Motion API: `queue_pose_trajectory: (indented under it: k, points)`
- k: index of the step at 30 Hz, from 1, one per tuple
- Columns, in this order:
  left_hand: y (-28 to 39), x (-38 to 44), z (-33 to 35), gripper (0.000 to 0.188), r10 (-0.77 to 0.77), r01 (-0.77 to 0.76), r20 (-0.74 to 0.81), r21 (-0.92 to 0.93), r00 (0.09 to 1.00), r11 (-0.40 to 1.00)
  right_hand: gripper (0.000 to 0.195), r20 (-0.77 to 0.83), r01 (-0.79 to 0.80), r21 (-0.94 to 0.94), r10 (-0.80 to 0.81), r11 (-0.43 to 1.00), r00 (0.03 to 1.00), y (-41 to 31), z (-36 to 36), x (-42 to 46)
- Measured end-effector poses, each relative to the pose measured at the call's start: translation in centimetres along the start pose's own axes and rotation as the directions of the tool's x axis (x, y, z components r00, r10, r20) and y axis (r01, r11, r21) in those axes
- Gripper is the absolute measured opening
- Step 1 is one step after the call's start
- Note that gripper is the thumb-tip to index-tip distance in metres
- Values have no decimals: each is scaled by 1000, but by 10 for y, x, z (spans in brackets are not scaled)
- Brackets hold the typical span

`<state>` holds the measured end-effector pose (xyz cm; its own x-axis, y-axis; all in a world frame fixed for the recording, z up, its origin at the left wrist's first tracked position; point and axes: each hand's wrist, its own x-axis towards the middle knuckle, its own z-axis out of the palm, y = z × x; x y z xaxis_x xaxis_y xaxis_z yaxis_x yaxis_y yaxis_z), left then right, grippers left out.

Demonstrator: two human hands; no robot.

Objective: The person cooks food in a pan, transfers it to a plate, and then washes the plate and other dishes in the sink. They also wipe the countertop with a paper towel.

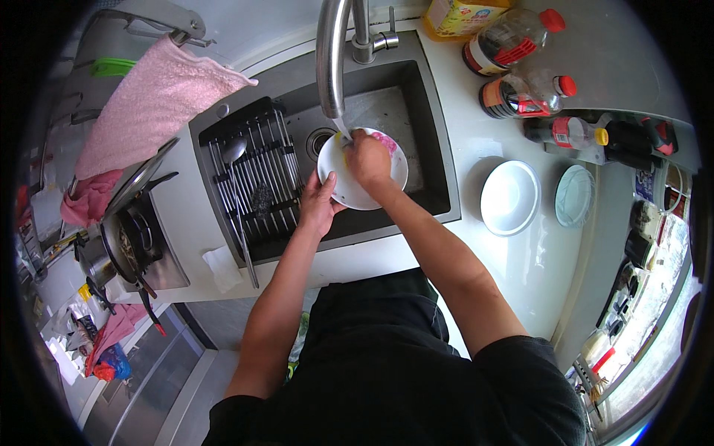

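Observation:
Over the grey sink (435, 161), my left hand (319, 206) grips the lower left rim of a white plate (357, 192) with a pink flower pattern. My right hand (365, 159) is on the plate's inner face with its fingers curled; whether it holds a cloth or sponge is hidden. Water runs from the steel faucet (332, 72) onto the plate by my right fingers. Left of the plate, a roll-up drying rack (268, 167) lies across the sink. It bears a long-handled ladle (235, 150) and a dark steel-wool scourer (261, 200).
A white bowl (510, 198) and a pale scalloped dish (574, 196) stand on the right counter. Several sauce bottles (524, 95) line its back. A pink towel (156, 100) hangs at left, above a pan (125, 245) on the stove. A white tissue (222, 268) lies by the sink.

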<state>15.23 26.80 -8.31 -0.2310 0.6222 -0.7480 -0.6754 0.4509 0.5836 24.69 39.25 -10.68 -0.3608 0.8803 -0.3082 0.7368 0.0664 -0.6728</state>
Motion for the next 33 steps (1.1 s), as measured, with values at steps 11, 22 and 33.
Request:
queue_pose_trajectory:
  k: [11,22,33]
  points:
    - [15,18,-24,61,-63,103,154,-265,986,959,25,467,198,273,-310,941,828,-18,-4,7]
    - [-1,30,-6,46,117,-146,-151,-193,981,970,15,292,223,-440,-96,870,952,35,-24,-7]
    - [-3,41,15,43,225,-247,-114,-245,968,937,25,256,154,47,-161,987,953,-2,-12,-21]
